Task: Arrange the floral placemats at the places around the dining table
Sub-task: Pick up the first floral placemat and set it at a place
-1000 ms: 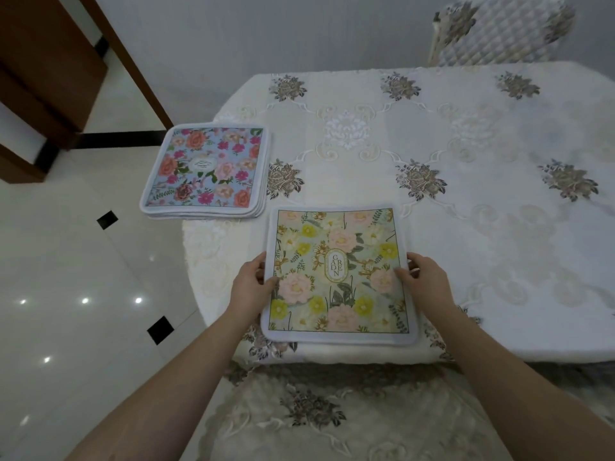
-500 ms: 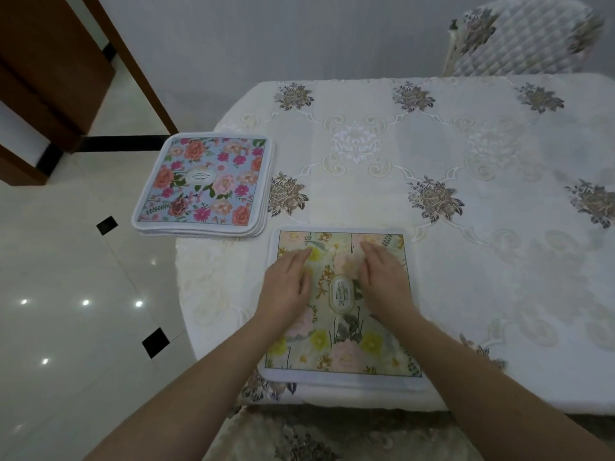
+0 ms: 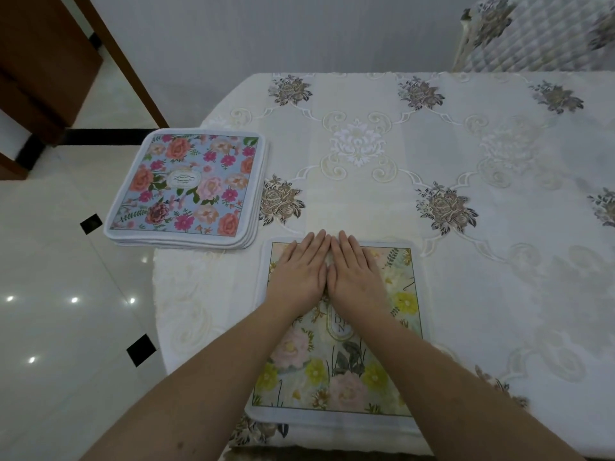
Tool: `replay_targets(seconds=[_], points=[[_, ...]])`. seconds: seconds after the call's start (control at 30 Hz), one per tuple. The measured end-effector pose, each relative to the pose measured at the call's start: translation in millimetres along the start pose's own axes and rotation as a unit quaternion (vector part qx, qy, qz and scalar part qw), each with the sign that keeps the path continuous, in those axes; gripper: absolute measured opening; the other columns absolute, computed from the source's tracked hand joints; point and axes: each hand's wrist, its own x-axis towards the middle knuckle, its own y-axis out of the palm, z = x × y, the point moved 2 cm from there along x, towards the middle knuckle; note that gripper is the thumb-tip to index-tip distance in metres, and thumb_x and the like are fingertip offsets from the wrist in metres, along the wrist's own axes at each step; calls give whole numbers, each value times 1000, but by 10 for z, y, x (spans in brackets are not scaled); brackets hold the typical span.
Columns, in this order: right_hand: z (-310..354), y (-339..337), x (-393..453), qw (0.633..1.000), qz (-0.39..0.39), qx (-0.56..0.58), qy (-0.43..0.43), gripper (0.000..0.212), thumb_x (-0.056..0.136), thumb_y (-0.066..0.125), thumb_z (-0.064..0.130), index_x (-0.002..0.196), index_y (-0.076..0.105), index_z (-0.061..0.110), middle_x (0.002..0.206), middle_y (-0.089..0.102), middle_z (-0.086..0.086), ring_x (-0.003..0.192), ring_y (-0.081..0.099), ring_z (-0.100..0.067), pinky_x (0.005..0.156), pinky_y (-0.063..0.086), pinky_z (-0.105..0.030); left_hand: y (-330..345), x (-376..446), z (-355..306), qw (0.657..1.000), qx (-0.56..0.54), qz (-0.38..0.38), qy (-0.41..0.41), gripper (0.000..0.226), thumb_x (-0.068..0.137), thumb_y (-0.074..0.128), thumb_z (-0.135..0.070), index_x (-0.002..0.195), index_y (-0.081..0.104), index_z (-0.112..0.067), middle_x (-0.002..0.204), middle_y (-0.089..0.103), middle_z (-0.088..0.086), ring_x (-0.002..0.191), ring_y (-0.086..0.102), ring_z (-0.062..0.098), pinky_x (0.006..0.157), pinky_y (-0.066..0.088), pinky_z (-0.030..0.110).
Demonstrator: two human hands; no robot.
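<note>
Hands: your left hand (image 3: 299,271) and right hand (image 3: 356,272) lie spread flat, side by side, pressing the square yellow-and-pink floral cloth placemat (image 3: 336,334) at lower centre, likely to smooth it. Blue floral placemat stack (image 3: 186,188) waits upper left on the bench (image 3: 466,194).

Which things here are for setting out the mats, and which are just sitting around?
For the job:
yellow placemat, with left hand and right hand lying flat on it
stack of pink-and-blue placemats at the table corner
dining table

Just there:
quilted chair behind the table
brown wooden furniture by the wall
</note>
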Motion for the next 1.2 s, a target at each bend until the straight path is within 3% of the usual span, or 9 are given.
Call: replay_targets(seconds=[0.13,0.3,0.57,0.83,1.03,1.2], points=[[-22,7,-11,1000,0,15,17,57,105,20,37,159,10,19,167,4,-1,153,-1,-15,124,1,-40,-13,-20,3,1000,-5,3,-3,56,106,17,-36,159,4,-21,167,0,-4,154,-3,11,124,-6,36],[-155,11,-48,999,-1,22,45,62,104,21,47,159,9,22,167,4,0,153,-1,-14,124,-1,-41,-67,-36,-17,999,-25,10,-24,70,95,-1,-48,159,6,-22,167,3,-6,154,0,10,125,-2,39],[-423,-49,-182,997,-12,2,71,64,102,23,49,159,9,22,167,6,-2,153,1,-16,124,-2,-37,-86,-154,150,999,-12,28,12,73,96,9,-61,159,-4,-28,167,-7,-9,153,-8,9,124,-7,38],[-745,-115,-341,997,3,6,77,64,104,19,44,159,3,15,167,2,-2,153,-3,-14,122,-6,-30,-127,-437,452,999,7,45,7,69,99,9,-59,157,-13,-28,165,-16,-8,151,-16,7,123,-10,32],[-1112,-264,-557,995,32,-35,84,63,104,17,44,158,2,15,167,1,0,153,-3,-11,121,-7,-28,-249,-740,659,997,59,44,-8,72,95,-6,-57,158,-6,-23,167,-5,-7,153,-5,9,124,-7,36],[-949,-406,-772,990,-9,11,142,57,106,21,33,158,10,11,167,8,-5,153,2,-16,123,-2,-32,-309,-737,440,996,33,43,-67,63,105,12,-48,160,3,-17,168,3,0,154,-2,14,121,-12,36]])
